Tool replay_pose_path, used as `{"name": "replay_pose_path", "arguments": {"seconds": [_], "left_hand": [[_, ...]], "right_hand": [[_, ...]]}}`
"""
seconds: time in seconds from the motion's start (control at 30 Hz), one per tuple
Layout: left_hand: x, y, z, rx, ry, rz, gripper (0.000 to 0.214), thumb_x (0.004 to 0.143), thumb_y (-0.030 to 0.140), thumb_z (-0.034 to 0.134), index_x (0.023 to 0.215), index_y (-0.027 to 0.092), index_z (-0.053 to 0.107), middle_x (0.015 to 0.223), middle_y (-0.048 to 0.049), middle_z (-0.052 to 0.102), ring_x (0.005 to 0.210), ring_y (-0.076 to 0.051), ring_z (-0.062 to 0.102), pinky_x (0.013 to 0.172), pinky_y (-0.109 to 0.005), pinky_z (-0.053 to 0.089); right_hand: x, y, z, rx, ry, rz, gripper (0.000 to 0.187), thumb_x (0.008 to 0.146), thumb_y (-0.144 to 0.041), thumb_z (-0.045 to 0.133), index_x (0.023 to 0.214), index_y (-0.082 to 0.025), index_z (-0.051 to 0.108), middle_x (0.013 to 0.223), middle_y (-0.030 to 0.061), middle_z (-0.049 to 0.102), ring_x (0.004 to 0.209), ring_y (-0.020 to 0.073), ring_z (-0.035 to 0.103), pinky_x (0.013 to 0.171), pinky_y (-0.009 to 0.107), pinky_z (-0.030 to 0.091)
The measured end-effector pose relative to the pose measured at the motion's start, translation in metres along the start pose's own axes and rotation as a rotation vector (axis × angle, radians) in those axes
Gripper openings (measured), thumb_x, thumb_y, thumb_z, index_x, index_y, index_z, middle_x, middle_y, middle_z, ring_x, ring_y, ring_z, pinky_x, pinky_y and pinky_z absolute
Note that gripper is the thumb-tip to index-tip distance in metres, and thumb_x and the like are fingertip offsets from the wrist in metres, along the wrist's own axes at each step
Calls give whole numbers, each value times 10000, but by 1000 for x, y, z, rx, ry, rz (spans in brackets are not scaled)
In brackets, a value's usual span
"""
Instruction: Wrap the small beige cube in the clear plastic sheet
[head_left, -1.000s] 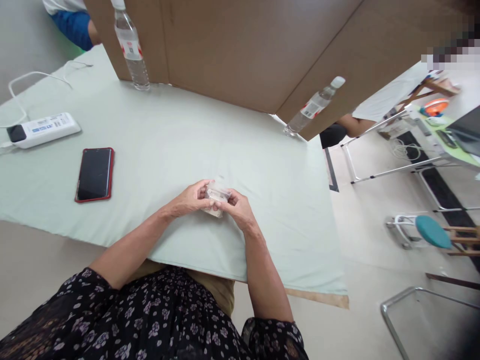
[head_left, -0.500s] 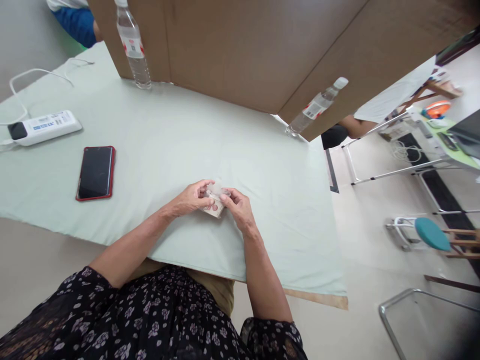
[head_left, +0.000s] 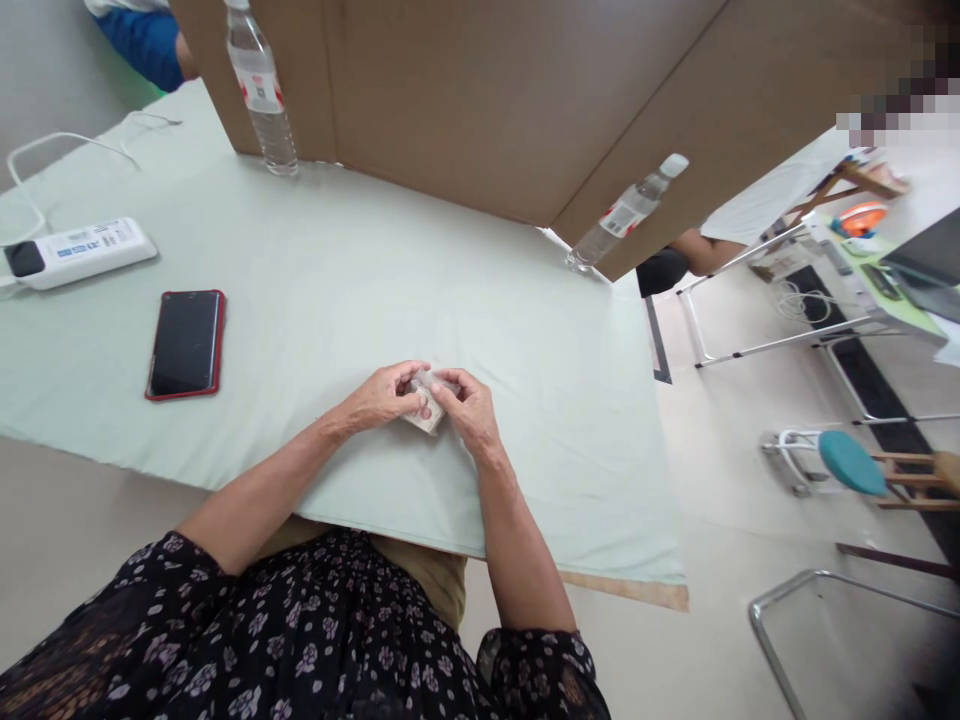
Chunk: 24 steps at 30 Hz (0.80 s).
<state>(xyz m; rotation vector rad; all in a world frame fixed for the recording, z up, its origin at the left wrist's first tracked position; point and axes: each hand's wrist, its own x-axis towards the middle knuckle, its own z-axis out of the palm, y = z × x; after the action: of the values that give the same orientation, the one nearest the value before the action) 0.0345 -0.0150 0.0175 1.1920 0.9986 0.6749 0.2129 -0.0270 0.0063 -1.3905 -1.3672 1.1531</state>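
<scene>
A small cream box [head_left: 428,418] with reddish round prints rests on the table close to its front edge. Translucent plastic film [head_left: 428,379] shows at its upper side, between my hands. My left hand [head_left: 388,392] grips the box from the left, thumb on the printed face. From the other side my right hand [head_left: 469,407] closes with thumb and fingers pinched at the box's upper right corner and film. My fingers hide much of the box's top, so what lies under them cannot be made out.
Left of my hands lie a phone [head_left: 186,344] in a red case and a white device [head_left: 84,254] with a cable. Behind stands a tall cardboard panel [head_left: 450,110], with one water bottle [head_left: 262,95] at left and another bottle [head_left: 628,215] at right. A teal stool [head_left: 851,462] stands on the floor.
The translucent film that stood up above the box is now lower, down between my fingers. My right hand has come slightly closer to my left. The whole view has shifted a little.
</scene>
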Motion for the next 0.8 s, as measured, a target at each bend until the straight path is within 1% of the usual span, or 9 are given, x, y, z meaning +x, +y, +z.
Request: {"name": "replay_pose_path", "arguments": {"seconds": [0.1,0.2,0.27,0.33,0.47,0.63,0.8], "left_hand": [[0,-1,-1,6,-23,12,767,694,261,680,1418,97,484,823,-18,690,821,-196,673,829,-352,513],[1,-1,-1,7,-11,20,776,663,258,702,1398,105,507,882,-21,668,830,-187,652,807,-344,507],[2,-2,-1,6,3,35,755,640,257,714,1362,119,542,933,-27,658,865,-184,631,806,-333,499],[3,-4,-1,9,9,47,761,627,254,716,1358,127,547,950,-28,652,884,-182,612,814,-327,493],[3,-5,0,46,28,54,784,627,266,709,1378,113,539,907,-20,632,842,-173,587,792,-317,486],[0,0,1,148,83,51,732,668,309,678,1364,108,572,870,-18,637,799,-172,583,753,-307,482],[-1,3,1,175,131,62,659,682,314,654,1309,115,615,843,-12,662,761,-162,594,715,-281,484]], "right_hand": [[2,-1,1,16,-42,-3,341,732,-429,717,970,-184,710,886,30,723,794,182,629,753,299,496],[5,0,4,91,-39,16,265,768,-424,675,875,-184,708,806,12,699,741,167,611,730,290,483],[6,1,5,112,-19,21,263,787,-445,660,797,-185,694,729,-3,661,685,154,576,686,279,461],[7,1,5,111,-7,20,275,791,-459,658,769,-187,686,700,-10,642,667,150,556,663,274,447],[6,-1,7,122,5,26,269,798,-453,645,802,-189,698,739,-4,660,702,156,563,683,273,454],[4,-1,9,112,20,23,273,814,-455,635,765,-190,679,687,-16,610,648,137,520,630,261,426],[4,-1,12,112,44,0,251,814,-440,622,848,-201,694,774,-2,657,726,158,578,695,273,474]]}}
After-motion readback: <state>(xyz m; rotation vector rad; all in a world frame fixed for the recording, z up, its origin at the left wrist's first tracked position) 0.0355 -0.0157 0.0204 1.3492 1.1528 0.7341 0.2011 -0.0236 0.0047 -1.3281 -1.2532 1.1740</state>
